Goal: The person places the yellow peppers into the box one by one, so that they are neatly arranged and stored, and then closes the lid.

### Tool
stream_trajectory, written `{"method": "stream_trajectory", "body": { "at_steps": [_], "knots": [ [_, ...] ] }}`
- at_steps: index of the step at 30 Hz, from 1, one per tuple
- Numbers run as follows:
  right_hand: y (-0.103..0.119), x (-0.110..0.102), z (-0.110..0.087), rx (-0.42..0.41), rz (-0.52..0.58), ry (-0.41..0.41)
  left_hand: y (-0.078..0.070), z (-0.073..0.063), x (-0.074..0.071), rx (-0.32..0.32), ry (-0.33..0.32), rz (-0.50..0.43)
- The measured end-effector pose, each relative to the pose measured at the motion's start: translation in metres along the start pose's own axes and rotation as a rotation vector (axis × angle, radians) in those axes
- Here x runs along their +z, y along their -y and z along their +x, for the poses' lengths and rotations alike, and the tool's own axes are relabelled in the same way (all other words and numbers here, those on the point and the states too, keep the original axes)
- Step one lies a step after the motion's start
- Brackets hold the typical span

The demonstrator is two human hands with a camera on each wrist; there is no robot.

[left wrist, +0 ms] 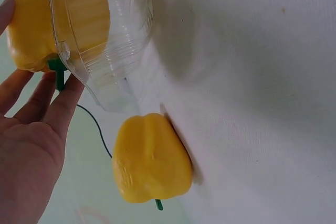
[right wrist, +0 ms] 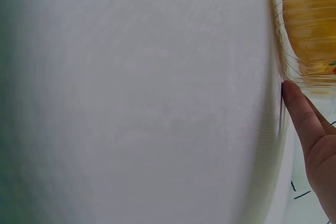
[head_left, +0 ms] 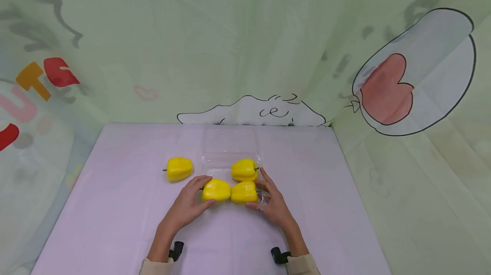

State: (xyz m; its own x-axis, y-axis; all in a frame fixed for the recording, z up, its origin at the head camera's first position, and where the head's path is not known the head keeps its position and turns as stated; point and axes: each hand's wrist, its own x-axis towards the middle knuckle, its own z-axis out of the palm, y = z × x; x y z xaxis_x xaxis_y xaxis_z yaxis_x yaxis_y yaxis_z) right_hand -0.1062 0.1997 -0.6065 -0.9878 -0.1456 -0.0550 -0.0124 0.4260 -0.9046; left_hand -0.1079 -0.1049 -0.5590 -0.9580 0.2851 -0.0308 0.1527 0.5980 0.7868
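Note:
A clear plastic clamshell container lies with its lid folded back, away from the person. Two yellow bell peppers sit in its right half, a rear one and a front one. My left hand grips a third bell pepper at the front left, fingers behind and thumb in front; in the left wrist view its green stem points toward the palm, past the container's rim. My right hand holds the container's right end, a fingertip against its lower edge.
Left of the container a fourth yellow bell pepper lies on its side on the pale tablecloth, stem pointing left. A printed curtain hangs behind the table's far edge and along both sides.

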Motion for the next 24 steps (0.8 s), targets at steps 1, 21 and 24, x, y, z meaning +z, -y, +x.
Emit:
{"method": "stream_trajectory", "body": {
  "at_steps": [1,21,24],
  "knots": [
    [-0.0001,0.0001,0.0,0.0,-0.002,-0.002,0.0002,0.0004,0.0,-0.002,0.003,0.005],
    [-0.0033,0.0001,0.0004,-0.018,0.005,-0.002,-0.0054,0.0033,0.0012,0.01,0.016,0.146],
    [-0.0032,0.0002,0.0005,-0.026,0.001,-0.002,-0.0062,0.0034,0.0007,0.021,0.014,0.164]
  ]
}}
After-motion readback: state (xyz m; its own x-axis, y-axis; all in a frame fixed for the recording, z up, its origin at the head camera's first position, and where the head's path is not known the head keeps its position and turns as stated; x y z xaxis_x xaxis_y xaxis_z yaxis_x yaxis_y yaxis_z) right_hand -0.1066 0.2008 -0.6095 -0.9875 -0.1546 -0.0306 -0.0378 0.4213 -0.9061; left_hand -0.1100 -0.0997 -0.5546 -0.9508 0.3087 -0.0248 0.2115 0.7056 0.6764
